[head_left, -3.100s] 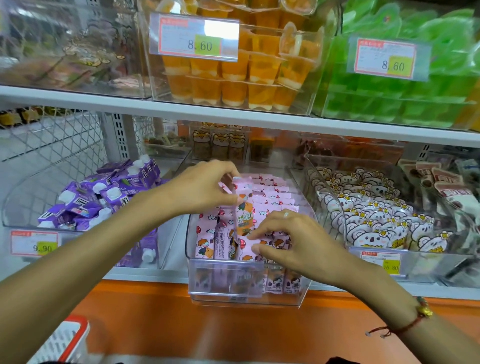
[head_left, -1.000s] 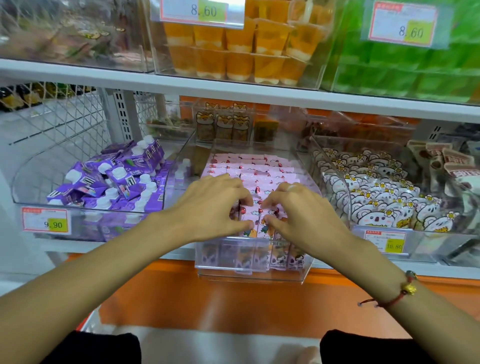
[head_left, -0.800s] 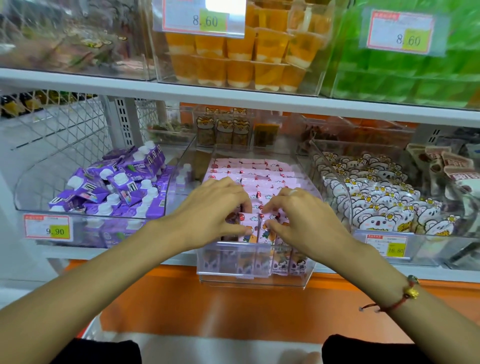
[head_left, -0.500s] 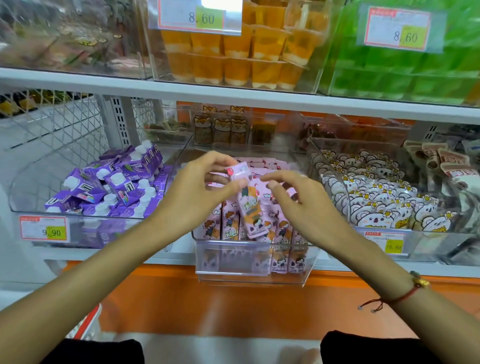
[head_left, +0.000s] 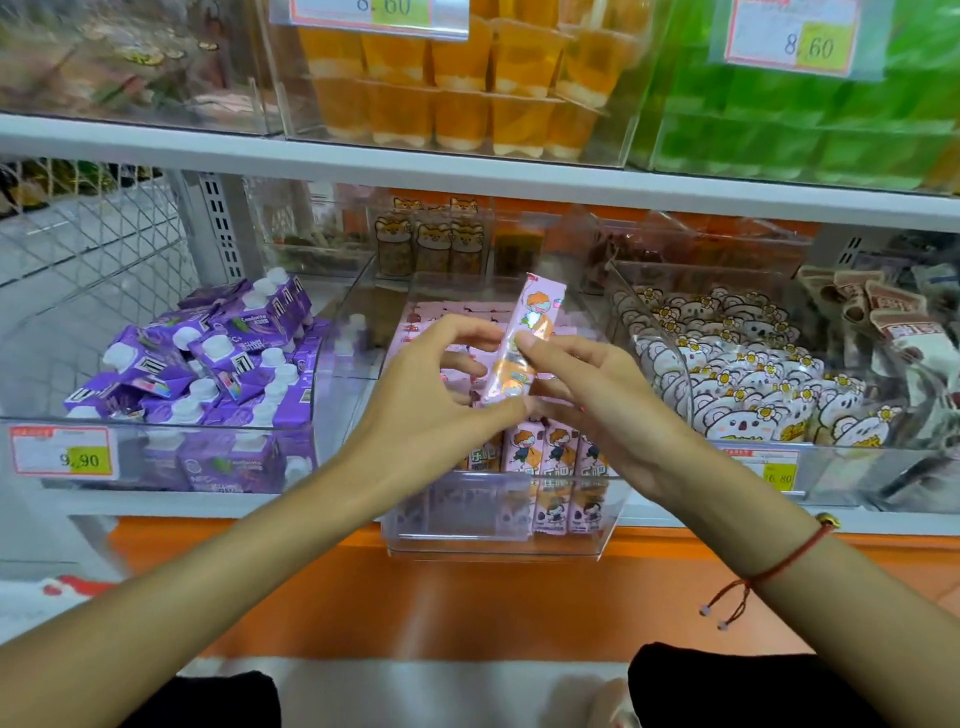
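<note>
While it stands nearly upright just above a clear plastic bin (head_left: 493, 540), a pink snack packet (head_left: 527, 332) printed with a cartoon child is pinched by both hands. The left hand (head_left: 436, 405) grips its lower end between thumb and curled fingers. The right hand (head_left: 597, 405) pinches its middle, thumb on the front. Matching pink packets (head_left: 550, 457) stand in the bin below. Purple drink cartons (head_left: 208, 358) lie to the left, koala-print packets (head_left: 753, 384) to the right.

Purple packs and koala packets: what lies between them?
Head view: a clear bin of pink packets, one packet held above it by left hand and right hand.
</note>
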